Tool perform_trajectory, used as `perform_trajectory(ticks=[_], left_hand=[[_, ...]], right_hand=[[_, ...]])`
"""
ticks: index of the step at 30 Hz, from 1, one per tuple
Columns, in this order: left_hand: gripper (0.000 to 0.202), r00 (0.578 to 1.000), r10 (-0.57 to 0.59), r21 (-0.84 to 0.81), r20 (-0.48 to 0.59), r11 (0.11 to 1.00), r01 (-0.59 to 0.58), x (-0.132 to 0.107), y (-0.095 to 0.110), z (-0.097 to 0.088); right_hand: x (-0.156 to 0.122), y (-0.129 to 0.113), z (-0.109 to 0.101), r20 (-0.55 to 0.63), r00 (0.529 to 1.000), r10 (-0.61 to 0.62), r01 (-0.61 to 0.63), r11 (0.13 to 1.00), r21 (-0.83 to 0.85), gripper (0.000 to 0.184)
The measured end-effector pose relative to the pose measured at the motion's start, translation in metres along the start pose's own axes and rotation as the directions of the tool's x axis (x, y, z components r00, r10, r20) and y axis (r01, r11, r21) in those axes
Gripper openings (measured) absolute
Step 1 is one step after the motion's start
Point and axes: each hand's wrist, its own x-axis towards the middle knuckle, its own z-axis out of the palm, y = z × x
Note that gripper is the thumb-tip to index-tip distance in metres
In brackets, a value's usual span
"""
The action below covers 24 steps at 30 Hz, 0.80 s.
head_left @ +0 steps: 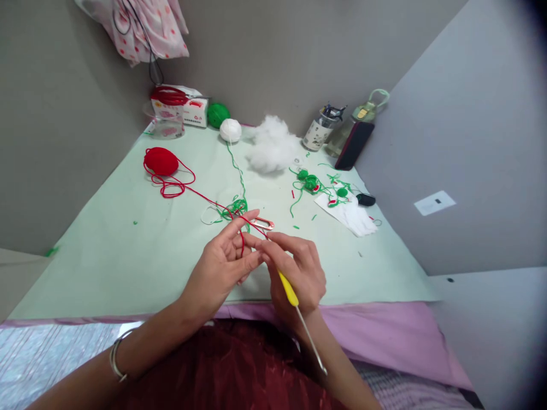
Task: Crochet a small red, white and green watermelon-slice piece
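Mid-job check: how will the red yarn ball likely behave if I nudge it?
The red ball is a rounded oval, so it may roll unevenly. Wound from yarn, it is probably light and squashy. Its strand lies in slack loops before running to the left hand, so a small nudge likely won't tug there.

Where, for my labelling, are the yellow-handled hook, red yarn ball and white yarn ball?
Yellow-handled hook [289, 288], head view: the handle.
Red yarn ball [161, 162], head view: its middle.
White yarn ball [230, 130], head view: its middle.
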Motion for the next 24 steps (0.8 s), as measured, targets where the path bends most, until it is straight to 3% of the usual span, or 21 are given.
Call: perform_trajectory(ticks=[2,4,7,9,10,11,13,15,17,20,22,24], left_hand=[[0.065,0.998,-0.053,-0.066,0.027,0.996,0.055,0.001,0.000,0.001],[0.057,0.992,-0.109,-0.123,0.065,0.986,0.116,0.002,0.002,0.001],[0.044,0.986,-0.140,-0.161,0.094,0.975,0.154,0.004,0.006,-0.001],[0.037,0.986,-0.135,-0.163,0.093,0.975,0.149,0.005,0.009,-0.003],[0.035,0.987,-0.131,-0.159,0.092,0.977,0.144,0.005,0.010,-0.003],[0.034,0.988,-0.125,-0.154,0.090,0.978,0.138,0.004,0.011,-0.003],[0.033,0.992,-0.107,-0.144,0.069,0.983,0.116,0.003,0.011,-0.001],[0.038,0.997,-0.077,-0.131,0.029,0.988,0.080,0.001,0.011,0.001],[0.047,0.999,-0.053,-0.135,0.003,0.989,0.053,-0.001,0.009,0.003],[0.050,0.994,-0.098,-0.193,0.053,0.975,0.107,-0.002,0.005,0.002],[0.045,0.982,-0.153,-0.246,0.111,0.953,0.176,0.000,0.004,0.000],[0.037,0.974,-0.178,-0.276,0.136,0.938,0.210,0.002,0.005,-0.002]], right_hand=[[-0.001,0.000,0.003,-0.060,0.997,0.046,-0.043,0.998,0.049,0.032],[0.001,0.001,0.003,-0.062,0.973,0.223,-0.201,0.946,0.256,0.025],[0.008,0.003,-0.001,0.081,0.878,0.472,-0.432,0.708,0.559,0.017],[0.012,0.003,-0.005,0.175,0.822,0.542,-0.510,0.564,0.650,0.021],[0.013,0.002,-0.007,0.199,0.812,0.548,-0.524,0.536,0.662,0.023],[0.013,0.002,-0.009,0.195,0.817,0.543,-0.522,0.550,0.652,0.024],[0.012,-0.001,-0.012,0.135,0.863,0.487,-0.471,0.678,0.564,0.023],[0.008,-0.004,-0.015,0.073,0.939,0.336,-0.337,0.854,0.396,0.022],[0.003,-0.006,-0.015,0.075,0.988,0.133,-0.144,0.974,0.175,0.025],[-0.004,-0.005,-0.012,0.116,0.993,-0.037,0.043,0.998,-0.054,0.036],[-0.004,-0.004,-0.010,0.059,0.998,0.000,0.001,1.000,-0.020,0.034],[0.000,-0.003,-0.010,-0.014,0.990,0.139,-0.135,0.978,0.156,0.026]])
